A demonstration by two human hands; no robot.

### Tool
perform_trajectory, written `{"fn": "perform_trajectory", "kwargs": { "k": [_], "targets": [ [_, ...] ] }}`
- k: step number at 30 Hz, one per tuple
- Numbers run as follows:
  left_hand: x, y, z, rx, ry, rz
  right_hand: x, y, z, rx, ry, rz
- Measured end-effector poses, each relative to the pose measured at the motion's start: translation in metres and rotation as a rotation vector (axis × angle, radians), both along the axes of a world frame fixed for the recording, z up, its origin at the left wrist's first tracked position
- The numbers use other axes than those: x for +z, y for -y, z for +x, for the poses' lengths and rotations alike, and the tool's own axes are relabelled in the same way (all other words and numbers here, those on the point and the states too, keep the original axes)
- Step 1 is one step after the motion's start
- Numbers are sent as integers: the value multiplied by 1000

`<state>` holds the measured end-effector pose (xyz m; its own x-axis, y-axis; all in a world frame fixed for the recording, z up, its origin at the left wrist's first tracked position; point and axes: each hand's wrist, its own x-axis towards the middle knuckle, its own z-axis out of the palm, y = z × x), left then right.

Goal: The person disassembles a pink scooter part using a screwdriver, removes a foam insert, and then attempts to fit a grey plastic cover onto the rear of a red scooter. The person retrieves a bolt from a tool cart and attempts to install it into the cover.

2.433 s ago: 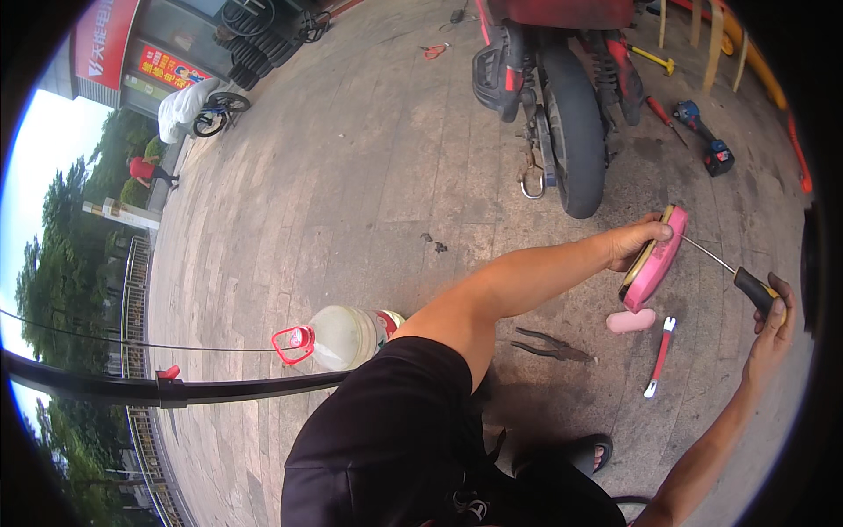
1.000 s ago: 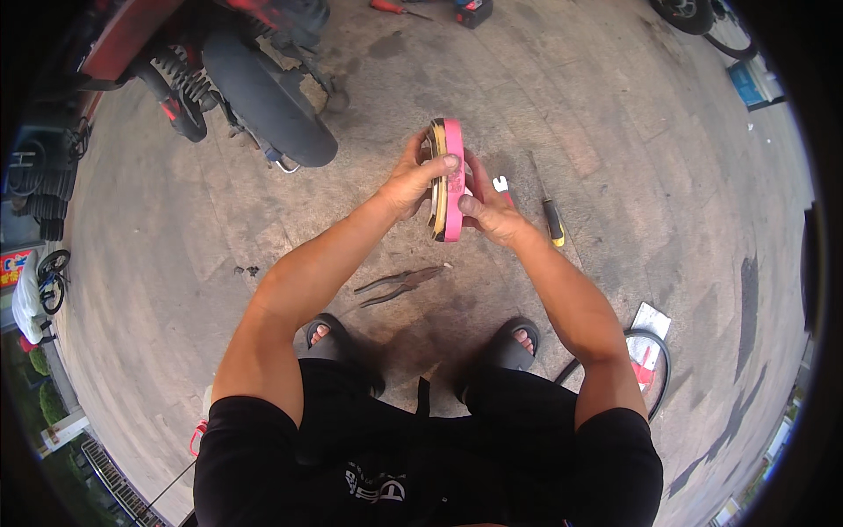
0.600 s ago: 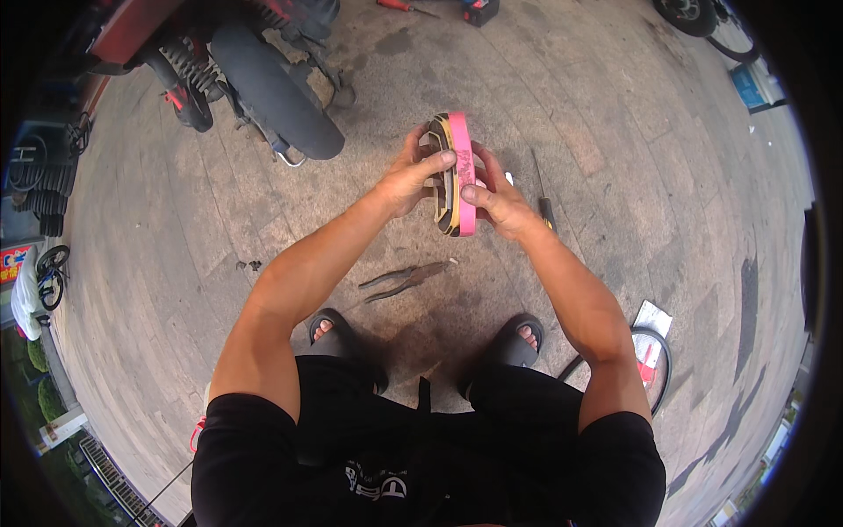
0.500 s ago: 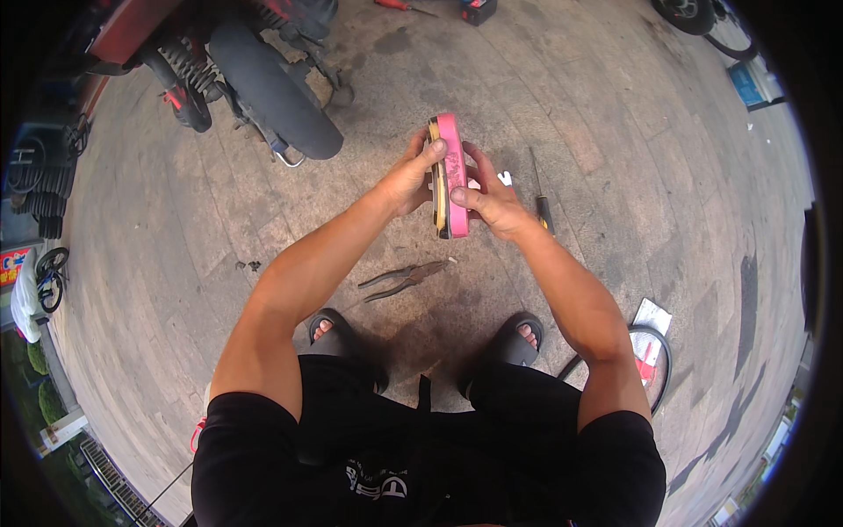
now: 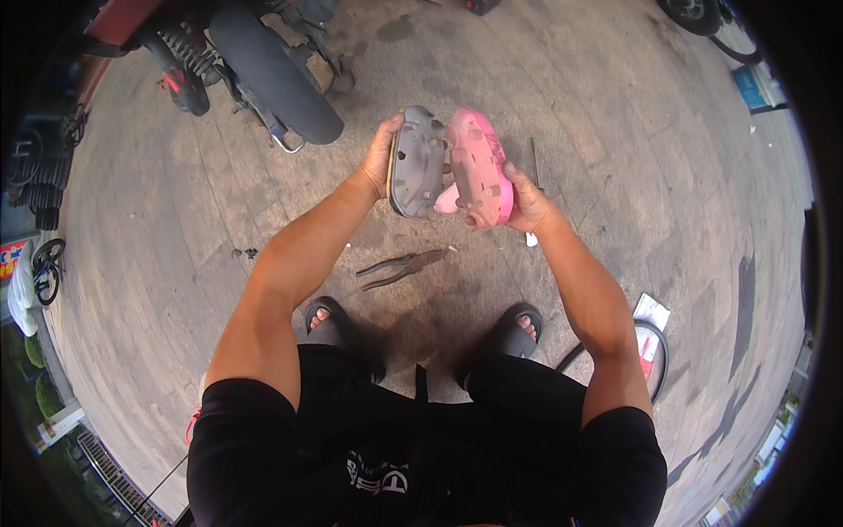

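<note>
Two shell-like halves of a plastic casing stand spread apart in front of me, their hollow insides facing up. My left hand (image 5: 379,160) is closed on the outer edge of the grey half (image 5: 420,167), which has a dark and yellowish rim. The pink half (image 5: 481,167) is gripped by my right hand (image 5: 529,200), thumb on its outer side. A pale pink piece (image 5: 448,199) shows between the halves; whether it joins them I cannot tell. Below the casing, on the pavement, lies a pair of pliers (image 5: 404,267) with its handles apart.
A motor scooter's rear wheel (image 5: 277,83) stands at the upper left. Beyond my right hand a screwdriver (image 5: 534,158) is partly hidden. A black hose (image 5: 666,351) and a white and red packet (image 5: 650,321) lie by my right elbow. My sandalled feet (image 5: 518,329) are below.
The casing was held closed, edge up, between both hands; now its halves are swung apart and the insides show. My hands have moved away from each other.
</note>
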<state>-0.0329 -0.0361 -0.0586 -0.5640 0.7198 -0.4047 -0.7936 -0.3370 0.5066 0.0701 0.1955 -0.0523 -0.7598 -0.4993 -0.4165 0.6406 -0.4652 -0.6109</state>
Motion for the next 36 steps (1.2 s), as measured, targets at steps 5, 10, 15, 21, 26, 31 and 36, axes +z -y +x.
{"fn": "perform_trajectory", "kwargs": {
  "k": [5, 10, 15, 21, 26, 31, 36],
  "targets": [
    [-12, 11, 2, -16, 33, -9, -22, -23, 16, -89, 113, -202],
    [-11, 10, -2, -48, 46, 37, -26, -34, 21, -125, 199, -217],
    [-7, 11, -8, 14, 76, 28, -33, -46, 29, -115, 253, -224],
    [-1, 17, -13, 34, 89, 28, -55, -70, 40, -11, 259, -1],
    [1, 19, -14, -3, 28, 11, -68, -67, 48, -30, 10, 523],
    [-1, 19, -18, -9, 28, 6, -74, -47, 51, 72, -538, 1370],
    [-3, 19, -17, 4, -11, -8, -78, -45, 55, 5, -532, 1763]
  ]
}}
